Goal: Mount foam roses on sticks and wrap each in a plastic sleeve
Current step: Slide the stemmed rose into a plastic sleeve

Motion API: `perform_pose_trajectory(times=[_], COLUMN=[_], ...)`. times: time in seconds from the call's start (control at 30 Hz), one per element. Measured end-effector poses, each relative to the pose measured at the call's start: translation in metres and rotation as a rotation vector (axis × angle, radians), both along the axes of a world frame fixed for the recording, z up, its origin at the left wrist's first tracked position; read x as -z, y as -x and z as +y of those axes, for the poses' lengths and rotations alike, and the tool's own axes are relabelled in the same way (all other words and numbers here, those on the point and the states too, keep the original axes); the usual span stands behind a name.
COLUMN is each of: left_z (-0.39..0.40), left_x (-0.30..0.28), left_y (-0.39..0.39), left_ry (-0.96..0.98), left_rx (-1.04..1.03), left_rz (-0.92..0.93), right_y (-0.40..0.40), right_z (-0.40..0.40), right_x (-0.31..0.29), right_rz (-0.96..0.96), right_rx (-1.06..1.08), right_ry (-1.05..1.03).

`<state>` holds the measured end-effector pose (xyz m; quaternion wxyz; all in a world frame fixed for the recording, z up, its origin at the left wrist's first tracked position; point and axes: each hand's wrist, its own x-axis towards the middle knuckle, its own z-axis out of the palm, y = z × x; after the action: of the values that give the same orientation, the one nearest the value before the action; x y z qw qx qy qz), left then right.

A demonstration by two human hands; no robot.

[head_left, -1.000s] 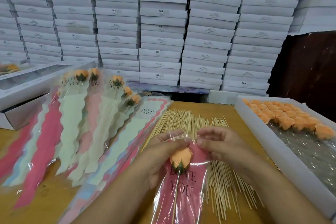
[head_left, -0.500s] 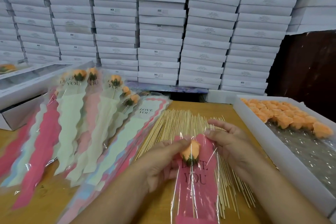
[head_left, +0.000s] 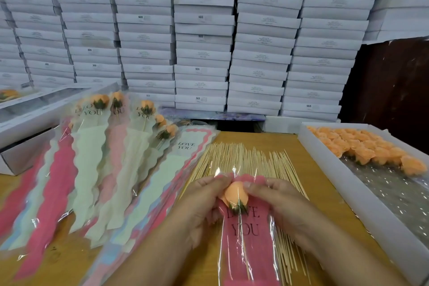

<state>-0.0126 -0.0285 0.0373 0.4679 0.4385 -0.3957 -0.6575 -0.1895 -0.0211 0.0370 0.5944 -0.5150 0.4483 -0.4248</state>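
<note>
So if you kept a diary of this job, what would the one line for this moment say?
step: sleeving rose | left hand: pinches pink sleeve top | right hand: pinches sleeve top | orange rose: inside sleeve, on stick | sticks: beneath

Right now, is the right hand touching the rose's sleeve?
Touching. The head view shows the right hand pinching the top edge of the pink sleeve beside the orange rose; no gap shows.

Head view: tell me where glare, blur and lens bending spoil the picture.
Head view: glare streaks the plastic sleeve pinched by the left hand and right hand, and speckles the film in the tray; the stacked boxes bow at the edges from the wide lens; box labels are too blurred to read; the orange rose is fairly sharp.
</note>
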Motion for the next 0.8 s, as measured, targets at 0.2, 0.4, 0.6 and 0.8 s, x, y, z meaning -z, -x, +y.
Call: perform_pose_trajectory(times=[0.2, 0.4, 0.6, 0.8], left_z=[0.001, 0.003, 0.002, 0.001], left_x=[-0.005, -0.002, 0.000, 0.002], left_y=[0.003, 0.001, -0.004, -0.003], left_ry=[-0.047, -0.087, -0.089, -0.054], left_rx=[0.053, 0.137, 0.211, 0.120], left_rz=[0.024, -0.066, -0.084, -0.068], right_y=[0.004, 0.009, 0.014, 0.014], right_z=[-0.005, -0.009, -0.014, -0.012], right_x=[0.002, -0.001, 0.001, -0.002], right_rz=[-0.064, -0.178, -0.211, -0.155], right_rx=[0.152, 0.268, 0.314, 0.203], right_ry=[-0.018, -0.029, -0.018, 0.005])
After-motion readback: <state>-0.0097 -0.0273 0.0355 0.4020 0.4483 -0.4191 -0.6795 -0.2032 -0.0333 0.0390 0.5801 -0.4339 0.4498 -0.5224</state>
